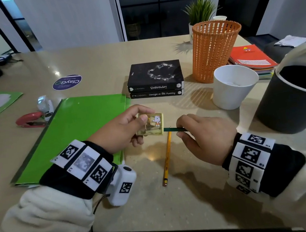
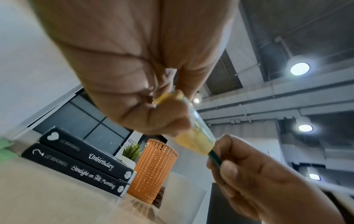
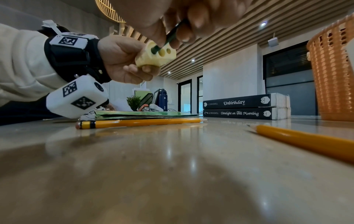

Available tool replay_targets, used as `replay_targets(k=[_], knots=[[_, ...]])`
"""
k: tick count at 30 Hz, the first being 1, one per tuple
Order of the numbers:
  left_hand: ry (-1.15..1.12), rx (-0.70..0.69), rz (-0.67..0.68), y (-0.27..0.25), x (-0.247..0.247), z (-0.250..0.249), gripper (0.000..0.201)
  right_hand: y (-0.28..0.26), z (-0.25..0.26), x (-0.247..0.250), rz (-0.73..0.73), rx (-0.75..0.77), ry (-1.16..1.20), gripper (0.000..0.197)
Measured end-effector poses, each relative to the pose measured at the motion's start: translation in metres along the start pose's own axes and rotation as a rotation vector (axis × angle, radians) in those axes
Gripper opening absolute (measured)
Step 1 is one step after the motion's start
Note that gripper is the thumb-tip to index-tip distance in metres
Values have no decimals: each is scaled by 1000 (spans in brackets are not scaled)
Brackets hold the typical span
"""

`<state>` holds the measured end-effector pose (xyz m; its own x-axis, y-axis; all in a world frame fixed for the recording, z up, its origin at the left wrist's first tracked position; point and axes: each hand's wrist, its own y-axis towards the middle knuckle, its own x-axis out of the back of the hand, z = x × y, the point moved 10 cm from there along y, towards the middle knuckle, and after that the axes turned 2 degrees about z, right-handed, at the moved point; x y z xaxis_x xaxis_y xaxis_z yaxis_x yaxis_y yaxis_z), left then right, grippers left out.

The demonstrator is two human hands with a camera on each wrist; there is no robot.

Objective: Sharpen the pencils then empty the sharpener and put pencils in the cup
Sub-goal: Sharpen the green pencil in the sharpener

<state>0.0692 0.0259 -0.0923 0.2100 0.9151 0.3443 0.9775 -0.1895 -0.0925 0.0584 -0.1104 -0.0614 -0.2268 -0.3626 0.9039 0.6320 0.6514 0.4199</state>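
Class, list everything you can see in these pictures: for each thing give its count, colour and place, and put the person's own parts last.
sharpener: 1, yellow, in left hand
green pencil: 1, tip in sharpener
yellow pencils: 2, on table
cup: 1, white, right of books
bin: 1, dark, far right
basket: 1, orange, behind cup
books: 2, black, stacked, centre
folder: 1, green, left
stapler: 1, red, far left
notebooks: red on top, right
plant: 1, green, back
left hand: grips sharpener
right hand: fingers pinch green pencil
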Motion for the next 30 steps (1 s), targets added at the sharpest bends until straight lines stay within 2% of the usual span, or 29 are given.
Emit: replay_targets(k=[2, 5, 9, 12, 16, 21, 23, 27, 30], knots=[[-70, 45, -26, 3, 1, 4, 22, -1, 8, 1, -24, 79, -5, 25], [-14, 99, -34, 5, -2, 5, 22, -2, 15, 6, -83, 122, -46, 28], [131, 105, -9, 7, -10, 2, 25, -3, 8, 7, -108, 91, -100, 26], [130, 113, 3, 4, -13, 3, 15, -2, 5, 8, -116, 55, -100, 27], [197, 60, -5, 4, -16, -2, 6, -3, 4, 3, -67, 29, -46, 26], [393, -87, 13, -4, -21, -21, 16, -2, -8, -8, 13, -41, 61, 31], [425, -92, 16, -7, -21, -23, 21, -1, -10, -11, 26, -50, 84, 33], [305, 23, 13, -6, -12, -12, 10, -1, -2, -11, 20, 9, 90, 34], [93, 105, -34, -3, 0, -3, 15, 1, 1, -9, 14, 49, 47, 35]])
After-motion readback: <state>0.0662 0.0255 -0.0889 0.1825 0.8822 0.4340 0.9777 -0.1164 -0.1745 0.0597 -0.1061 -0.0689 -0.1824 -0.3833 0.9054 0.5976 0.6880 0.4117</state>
